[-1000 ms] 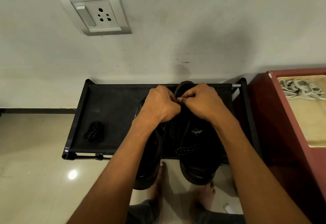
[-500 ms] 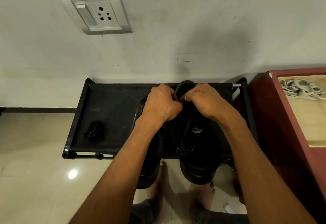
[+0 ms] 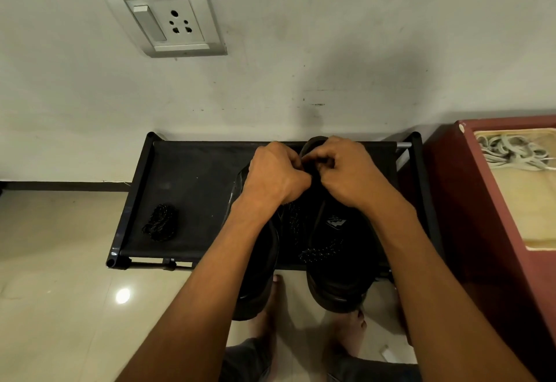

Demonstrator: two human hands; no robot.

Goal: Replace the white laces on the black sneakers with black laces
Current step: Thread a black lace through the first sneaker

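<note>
Two hands work at the top of one sneaker in the single head view. The left hand (image 3: 275, 175) and the right hand (image 3: 349, 171) meet knuckle to knuckle over the collar of the right sneaker (image 3: 337, 249), fingers curled inward; each appears to pinch an end of the black lace (image 3: 320, 251), though the lace itself is hard to make out between the fingertips. Below the hands, speckled black lacing already crosses the lower eyelets of this sneaker. The left sneaker (image 3: 258, 264) stands just beside it, under the left wrist; its lacing is hidden by the forearm. Both sneakers rest on the black rack (image 3: 192, 177), toes overhanging its near rail.

A spare lace bundle (image 3: 159, 226) lies on the rack, well to the left of the left hand. White laces (image 3: 508, 151) lie heaped in a tray on the red cabinet (image 3: 469, 201), well to the right of the right hand, already off the sneakers.

Step in hand, as judged: threading or tying off the black lace at the top eyelets of the right sneaker. The next move calls for even tension on both ends and a firm knot. The spare bundle suggests the left sneaker is not yet laced; this cannot be confirmed.
</note>
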